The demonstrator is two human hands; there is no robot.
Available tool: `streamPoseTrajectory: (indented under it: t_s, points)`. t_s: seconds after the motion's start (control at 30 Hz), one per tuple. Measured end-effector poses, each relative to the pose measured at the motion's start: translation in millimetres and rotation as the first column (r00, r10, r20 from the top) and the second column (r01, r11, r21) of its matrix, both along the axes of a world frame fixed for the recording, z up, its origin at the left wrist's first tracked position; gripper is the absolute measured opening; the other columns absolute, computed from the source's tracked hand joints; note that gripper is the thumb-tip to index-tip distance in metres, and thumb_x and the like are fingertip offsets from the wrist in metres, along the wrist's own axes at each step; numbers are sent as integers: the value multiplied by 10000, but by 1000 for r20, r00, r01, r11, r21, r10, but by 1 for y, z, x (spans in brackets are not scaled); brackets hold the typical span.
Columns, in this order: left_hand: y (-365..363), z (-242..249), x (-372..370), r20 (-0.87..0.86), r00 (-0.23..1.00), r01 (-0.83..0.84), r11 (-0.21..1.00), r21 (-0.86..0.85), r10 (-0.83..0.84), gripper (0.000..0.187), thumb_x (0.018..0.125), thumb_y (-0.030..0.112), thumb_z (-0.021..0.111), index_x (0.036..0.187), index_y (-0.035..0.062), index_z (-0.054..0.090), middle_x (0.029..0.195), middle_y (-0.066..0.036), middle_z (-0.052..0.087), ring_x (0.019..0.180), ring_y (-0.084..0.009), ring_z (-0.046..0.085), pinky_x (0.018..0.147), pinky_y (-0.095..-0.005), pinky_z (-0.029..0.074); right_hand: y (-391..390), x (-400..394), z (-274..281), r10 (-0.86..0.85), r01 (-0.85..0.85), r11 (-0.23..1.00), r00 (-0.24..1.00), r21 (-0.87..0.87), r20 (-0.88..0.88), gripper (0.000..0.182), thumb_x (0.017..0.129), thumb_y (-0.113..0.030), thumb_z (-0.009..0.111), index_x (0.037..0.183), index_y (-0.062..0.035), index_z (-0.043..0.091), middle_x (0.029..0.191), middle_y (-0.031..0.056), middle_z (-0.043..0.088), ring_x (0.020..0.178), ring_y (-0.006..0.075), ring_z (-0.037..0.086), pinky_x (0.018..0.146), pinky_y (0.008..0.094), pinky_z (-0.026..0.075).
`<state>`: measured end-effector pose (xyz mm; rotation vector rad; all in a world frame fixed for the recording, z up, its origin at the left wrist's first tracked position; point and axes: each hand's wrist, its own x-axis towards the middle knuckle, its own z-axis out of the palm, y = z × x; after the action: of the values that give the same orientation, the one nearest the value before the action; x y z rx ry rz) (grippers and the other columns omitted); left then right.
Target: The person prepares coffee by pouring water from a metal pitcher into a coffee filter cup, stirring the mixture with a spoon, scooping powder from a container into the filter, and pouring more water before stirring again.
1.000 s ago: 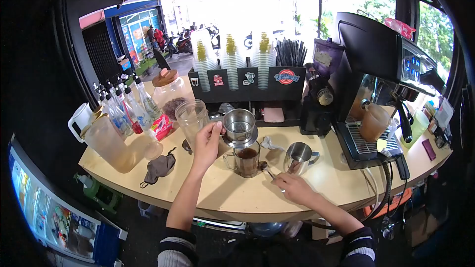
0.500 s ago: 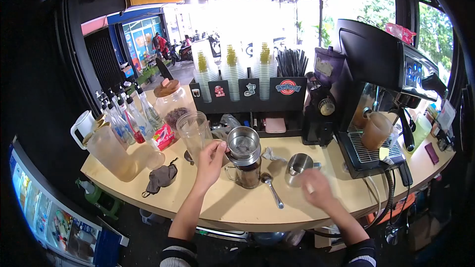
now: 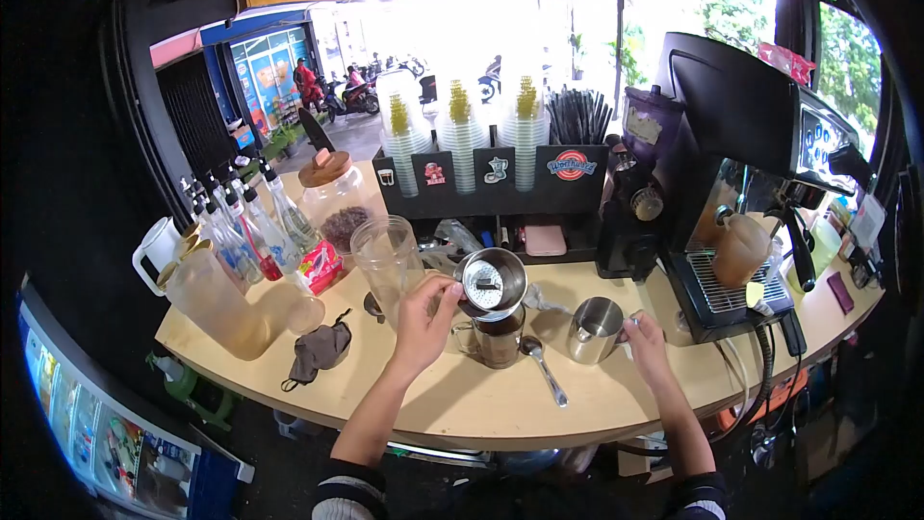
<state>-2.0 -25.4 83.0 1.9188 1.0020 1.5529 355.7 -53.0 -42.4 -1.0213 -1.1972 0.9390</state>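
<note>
A: Can you actually read anything from where we're standing?

B: Not really. The black cup holder (image 3: 500,178) has four stickers on its front, and the round red and blue badge sticker (image 3: 569,166) has a band of lettering across it, but it's too small to make out.

A: The other three?

B: Just little pictures, no words I can read. The red packet (image 3: 323,265) by the bottles has print on it, blurred. The blue shopfront (image 3: 265,63) across the street has posters in the window, also unreadable.
</note>
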Motion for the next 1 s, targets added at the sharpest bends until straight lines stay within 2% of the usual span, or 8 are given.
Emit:
streamPoseTrajectory:
  t_s: [0.03, 0.17, 0.43, 0.57, 0.6, 0.63, 0.73, 1.0]
  points:
    - [0, 1, -1, -14, 1000, 7, 1000, 17, -7, 158, 908, 92, 562, 851, -48, 610, 794, -96, 615, 759, -163, 579, 706, -267, 436, 1, -3, 0, 45, -46, 999, 980, -1, -194, 122, 929, -107, 550, 831, -73, 486, 759, 9, 549, 724, 90, 521, 671, 243, 416]
    - [4, 7, -6, -100, 995, 12, 994, 105, -1, 120, 875, 83, 587, 847, -32, 608, 806, -112, 611, 758, -215, 589, 704, -308, 431, 4, -20, 21, 51, -30, 997, 953, 75, -300, 139, 925, -86, 547, 821, -87, 455, 751, -7, 526, 664, 68, 494, 645, 225, 400]
    - [4, 15, -7, -274, 956, -37, 971, 235, 103, 116, 858, 151, 613, 841, 37, 620, 831, -71, 617, 785, -254, 587, 757, -369, 386, -5, -54, 119, 26, -14, 986, 997, 168, -72, 134, 897, -82, 584, 834, -80, 466, 746, -2, 509, 670, 89, 530, 612, 250, 458]
    - [-1, 22, -7, -328, 935, -42, 959, 282, 138, 126, 857, 167, 618, 841, 42, 624, 839, -64, 620, 791, -256, 588, 757, -370, 388, 2, -72, 161, 26, -55, 963, 993, 264, 114, 229, 897, -51, 589, 788, -90, 392, 710, -37, 452, 668, 28, 519, 563, 189, 404]
    - [-1, 23, -7, -326, 935, -42, 959, 282, 137, 126, 857, 167, 618, 841, 42, 624, 839, -64, 620, 791, -256, 588, 757, -370, 388, 1, -81, 171, 45, -59, 974, 997, 221, 70, 240, 885, -33, 599, 782, -84, 388, 707, -49, 416, 640, 9, 437, 554, 181, 356]
    - [-2, 23, -8, -332, 933, -40, 957, 287, 138, 129, 857, 169, 620, 842, 41, 625, 838, -64, 620, 791, -255, 588, 756, -369, 389, 4, -83, 176, 41, -56, 974, 997, 220, 71, 240, 885, -33, 599, 782, -84, 388, 707, -49, 416, 640, 9, 437, 554, 181, 356]
    - [-3, 24, -8, -330, 933, -31, 947, 321, 143, 121, 848, 155, 624, 831, 35, 618, 818, -69, 614, 764, -252, 585, 738, -355, 388, 6, -94, 190, 40, -79, 967, 986, 241, 164, 241, 867, -39, 621, 775, -70, 401, 706, -67, 357, 643, 5, 318, 557, 178, 292]
    - [1, 19, -10, -307, 947, 1, 959, 283, 90, 129, 848, 141, 616, 819, 16, 611, 804, -80, 611, 730, -253, 581, 716, -355, 399, 12, -110, 211, -10, -85, 962, 938, 258, 347, 240, 839, -52, 645, 759, -69, 419, 681, -72, 357, 630, 16, 308, 548, 186, 275]
